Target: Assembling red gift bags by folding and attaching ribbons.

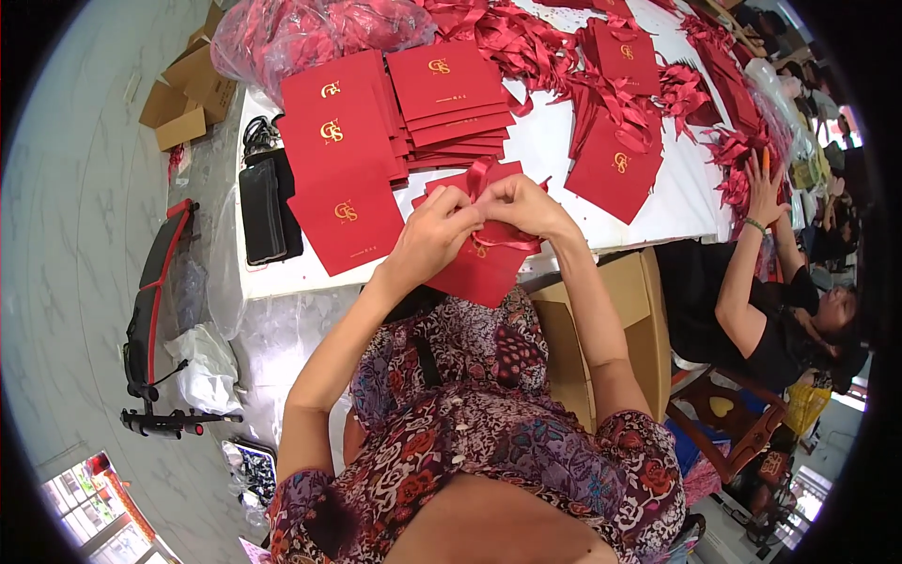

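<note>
My left hand (432,230) and my right hand (529,207) meet at the table's front edge, fingertips pinched together. Between them they grip a red satin ribbon (481,173), a loop of which stands up above the fingers. Under the hands a red paper bag or folder (477,279) with gold print lies tilted, its lower corner jutting past the table edge. Whether a knot is in the ribbon is hidden by my fingers. Just left lies another red piece (348,221), below a stack of the same kind (331,122).
A second red stack (446,85) sits behind my hands. Loose red ribbons (512,42) heap up at the back. A black phone-like case (263,211) lies at the table's left. To my right are an open cardboard box (601,324) and a co-worker's raised hand (766,193).
</note>
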### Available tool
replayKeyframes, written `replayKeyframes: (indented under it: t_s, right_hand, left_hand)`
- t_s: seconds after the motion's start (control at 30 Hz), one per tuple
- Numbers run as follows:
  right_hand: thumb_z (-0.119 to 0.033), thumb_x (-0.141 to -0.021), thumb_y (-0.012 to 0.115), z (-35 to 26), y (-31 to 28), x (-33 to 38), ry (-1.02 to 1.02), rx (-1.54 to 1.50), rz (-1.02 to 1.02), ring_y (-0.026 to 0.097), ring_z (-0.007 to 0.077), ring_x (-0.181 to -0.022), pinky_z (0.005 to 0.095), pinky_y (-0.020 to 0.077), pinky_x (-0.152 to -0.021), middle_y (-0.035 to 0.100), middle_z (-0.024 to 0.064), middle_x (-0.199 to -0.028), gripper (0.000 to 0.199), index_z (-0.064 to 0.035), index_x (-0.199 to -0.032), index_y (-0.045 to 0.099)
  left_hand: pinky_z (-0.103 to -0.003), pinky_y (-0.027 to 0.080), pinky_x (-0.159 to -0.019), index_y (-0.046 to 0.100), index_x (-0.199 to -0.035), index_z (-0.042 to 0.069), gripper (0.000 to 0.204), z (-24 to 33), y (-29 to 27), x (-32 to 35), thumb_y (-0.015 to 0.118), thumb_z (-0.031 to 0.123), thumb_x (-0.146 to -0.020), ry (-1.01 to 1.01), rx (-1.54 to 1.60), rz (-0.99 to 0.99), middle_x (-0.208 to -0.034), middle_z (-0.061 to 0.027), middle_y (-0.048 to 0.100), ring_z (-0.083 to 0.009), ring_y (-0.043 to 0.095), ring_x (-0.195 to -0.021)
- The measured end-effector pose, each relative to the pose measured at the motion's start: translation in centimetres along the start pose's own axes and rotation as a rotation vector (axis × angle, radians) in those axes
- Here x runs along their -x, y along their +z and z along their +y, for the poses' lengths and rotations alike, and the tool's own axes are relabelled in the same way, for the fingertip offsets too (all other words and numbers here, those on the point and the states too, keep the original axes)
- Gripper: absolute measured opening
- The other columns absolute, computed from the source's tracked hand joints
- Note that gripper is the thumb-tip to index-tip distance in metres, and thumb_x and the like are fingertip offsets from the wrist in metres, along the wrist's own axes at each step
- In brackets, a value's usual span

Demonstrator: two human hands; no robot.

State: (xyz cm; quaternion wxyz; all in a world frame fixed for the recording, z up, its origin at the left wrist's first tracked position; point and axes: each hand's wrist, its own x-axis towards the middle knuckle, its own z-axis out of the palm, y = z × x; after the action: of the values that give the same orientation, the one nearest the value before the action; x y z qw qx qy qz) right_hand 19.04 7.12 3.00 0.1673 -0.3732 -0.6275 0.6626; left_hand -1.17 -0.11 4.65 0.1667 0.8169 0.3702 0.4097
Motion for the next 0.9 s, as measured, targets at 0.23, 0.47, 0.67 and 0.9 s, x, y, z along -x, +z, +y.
replayKeyframes:
  t_s: [0.23, 0.47, 0.67, 0.9]
  right_hand:
    - [-0.010, -0.093, 0.068, 0.5, -0.1, -2.0, 0.035, 0.112, 0.495, 0.059, 0.0050, -0.070, 0.0210, 0.0482, -0.065, 0.070, 0.0015, -0.079, 0.015, 0.0040, -0.089, 0.072]
    - [-0.026, -0.091, 0.071, -0.5, 0.4, 0.3, -0.134, 0.126, 0.707, 0.063, 0.0138, -0.061, 0.0295, 0.0483, -0.058, 0.069, 0.0076, -0.072, 0.027, 0.0004, -0.087, 0.074]
    - [-0.028, -0.083, 0.078, -0.2, 2.1, 1.3, -0.057, 0.589, 0.699, 0.067, 0.0303, -0.073, 0.0400, 0.0521, -0.066, 0.069, 0.0146, -0.083, 0.027, -0.0019, -0.085, 0.071]
    - [-0.021, -0.085, 0.075, 1.3, 3.0, 0.6, -0.142, 0.652, 0.801, 0.066, 0.0306, -0.072, 0.0421, 0.0508, -0.065, 0.066, 0.0143, -0.083, 0.021, -0.0016, -0.086, 0.068]
  left_hand:
    - [-0.039, 0.047, -0.069, 0.062, -0.083, 0.005, 0.020, 0.5, 0.3, 0.0, 0.080, 0.009, -0.076, -0.165, -0.106, 0.081, -0.081, -0.0082, 0.057, -0.0290, 0.059, -0.079]
    - [-0.040, 0.048, -0.070, 0.064, -0.086, 0.006, 0.027, -0.9, 0.9, 0.6, 0.081, 0.027, -0.080, -0.366, -0.182, 0.072, -0.078, -0.0075, 0.066, -0.0261, 0.063, -0.073]
    - [-0.042, 0.048, -0.068, 0.065, -0.094, 0.006, 0.032, -1.7, 1.8, -1.5, 0.082, 0.029, -0.079, -0.420, -0.378, -0.059, -0.080, -0.0095, 0.068, -0.0274, 0.065, -0.072]
    - [-0.045, 0.049, -0.077, 0.065, -0.102, 0.002, 0.032, -2.8, 3.6, -2.4, 0.078, 0.020, -0.080, -0.531, -0.206, -0.016, -0.087, -0.0145, 0.069, -0.0342, 0.068, -0.083]
